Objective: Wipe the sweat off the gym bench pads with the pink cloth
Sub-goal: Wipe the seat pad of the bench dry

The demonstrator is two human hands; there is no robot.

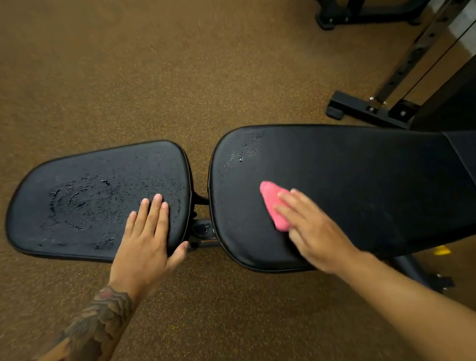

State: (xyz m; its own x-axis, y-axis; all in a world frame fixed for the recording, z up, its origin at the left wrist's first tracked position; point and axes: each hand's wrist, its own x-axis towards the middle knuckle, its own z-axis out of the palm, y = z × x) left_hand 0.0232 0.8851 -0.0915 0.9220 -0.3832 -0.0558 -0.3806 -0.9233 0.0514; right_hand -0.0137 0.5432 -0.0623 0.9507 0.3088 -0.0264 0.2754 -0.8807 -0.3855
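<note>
Brown speckled floor (159, 70), black bench pads (350, 185) — right hand (313, 231) pressing pink cloth (273, 206), left hand (145, 238) flat, fingers released.

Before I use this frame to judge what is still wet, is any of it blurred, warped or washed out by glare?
Head view: the right hand and pink cloth are slightly motion-blurred; the left hand is sharper. Wide-angle distortion bows the seat pad and back pad. Soft, even light, no harsh glare; droplets on the seat pad glint and read clearly.
</note>
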